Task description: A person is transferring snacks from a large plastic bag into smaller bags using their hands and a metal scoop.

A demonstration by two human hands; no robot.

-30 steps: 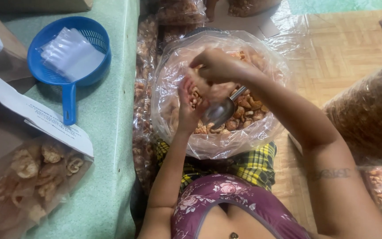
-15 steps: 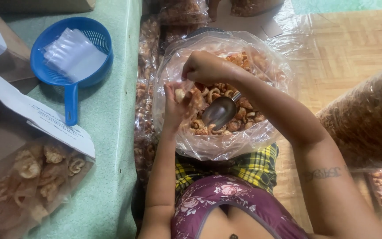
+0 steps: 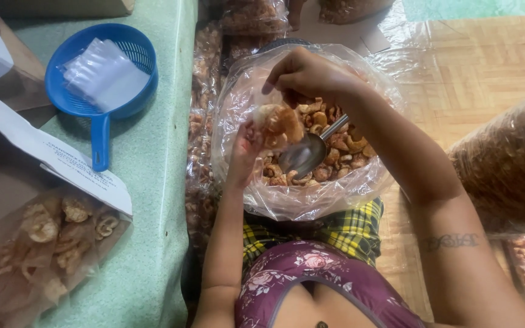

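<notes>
Fingers, right hand (image 3: 308,76): closed round the handle of a metal scoop (image 3: 304,155), bowl resting on the snacks.
Fingers, left hand (image 3: 247,146): pinching a small clear packet (image 3: 281,124) of fried snacks just beside the scoop.
Big plastic bag (image 3: 360,188): open, on the lap, holding fried snacks (image 3: 341,146).
Desk (image 3: 147,200): blue colander (image 3: 101,67) near its far edge, with clear bags inside.

A blue plastic strainer (image 3: 100,73) is resting on a pale green mottled tabletop (image 3: 147,182); golden-brown fried snacks (image 3: 335,143) are filling a clear bag (image 3: 311,200); a silver scoop (image 3: 304,155) is gleaming; yellow-and-black plaid cloth (image 3: 347,228) is showing below.
</notes>
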